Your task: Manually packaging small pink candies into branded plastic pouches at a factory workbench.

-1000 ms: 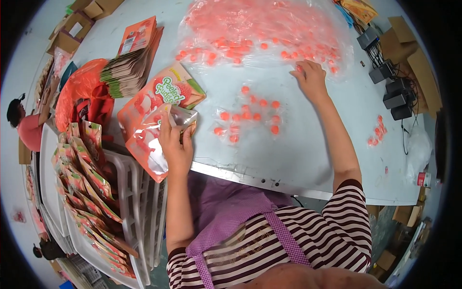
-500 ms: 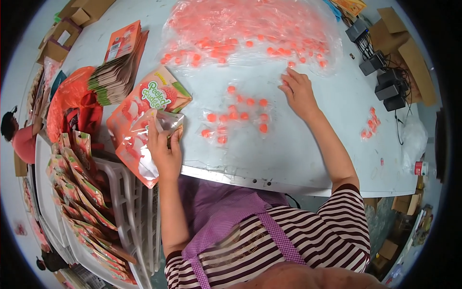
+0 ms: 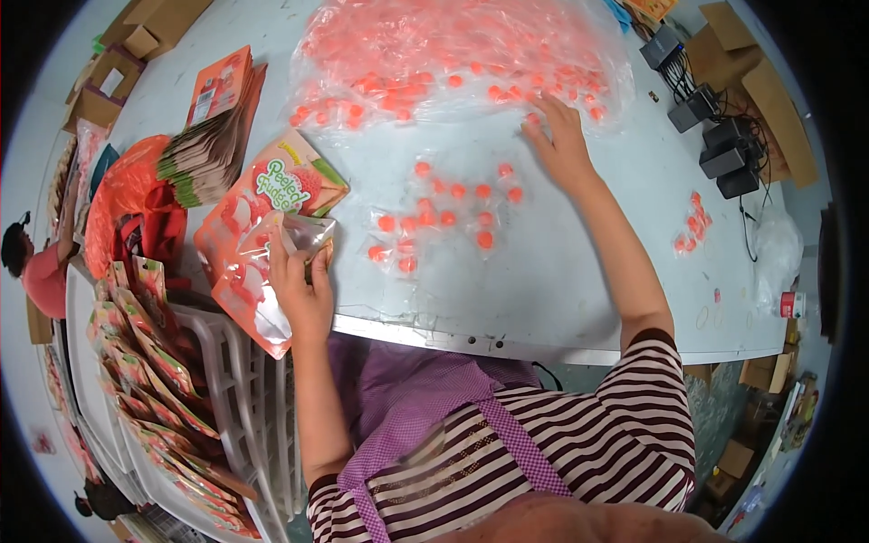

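Note:
My left hand (image 3: 303, 288) grips an opened red pouch (image 3: 260, 312) near its silvery mouth, its thumb and fingers closed on the edge. Beneath that pouch lies another red pouch (image 3: 282, 185) with fruit printed on it. My right hand (image 3: 563, 149) reaches to the near edge of a big heap of clear-wrapped orange-red candies (image 3: 453, 41). Its fingers stretch forward apart from the thumb, with one wrapped candy (image 3: 532, 118) beside the thumb tip. Between my hands several wrapped candies (image 3: 447, 218) are spread loosely on the pale table (image 3: 552, 299).
A stack of flat pouches (image 3: 204, 154) stands by a red plastic bag (image 3: 136, 190) at the left. Filled pouches (image 3: 163, 389) crowd a white crate (image 3: 226, 362). At right are black power adapters (image 3: 729, 158), a small candy group (image 3: 694, 226) and cardboard (image 3: 778, 118). Another person (image 3: 45, 271) is far left.
My right hand has moved forward to the heap's edge. Two more wrapped candies now lie at the right side of the loose group. My left hand keeps its grip on the pouch.

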Available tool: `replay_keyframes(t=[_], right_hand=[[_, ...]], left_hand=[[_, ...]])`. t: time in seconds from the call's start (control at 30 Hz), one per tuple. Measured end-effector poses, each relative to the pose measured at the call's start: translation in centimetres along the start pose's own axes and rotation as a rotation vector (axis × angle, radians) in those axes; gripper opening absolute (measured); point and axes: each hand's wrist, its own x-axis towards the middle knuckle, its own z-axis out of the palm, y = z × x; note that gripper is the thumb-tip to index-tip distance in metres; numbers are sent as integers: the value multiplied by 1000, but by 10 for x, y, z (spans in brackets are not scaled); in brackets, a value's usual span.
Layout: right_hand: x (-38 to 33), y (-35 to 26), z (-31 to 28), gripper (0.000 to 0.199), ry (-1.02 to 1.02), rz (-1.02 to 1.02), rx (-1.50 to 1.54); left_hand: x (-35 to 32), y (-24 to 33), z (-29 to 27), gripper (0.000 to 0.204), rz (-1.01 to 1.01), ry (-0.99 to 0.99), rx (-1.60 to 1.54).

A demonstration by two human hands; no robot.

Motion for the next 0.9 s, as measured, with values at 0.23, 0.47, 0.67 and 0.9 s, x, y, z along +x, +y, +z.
replay_keyframes(t=[0.23, 0.47, 0.67, 0.9], right_hand=[[8, 16, 6, 35, -204, 79, -27], [-3, 18, 7, 34, -93, -7, -31], [5, 19, 10, 35, -188, 43, -25], [-15, 7, -7, 32, -285, 117, 160]], left_hand=[[-1, -5, 2, 14, 22, 17, 4], [0, -4, 1, 14, 23, 5, 25], [-1, -1, 1, 14, 1, -4, 15], [-1, -4, 1, 14, 23, 17, 25]])
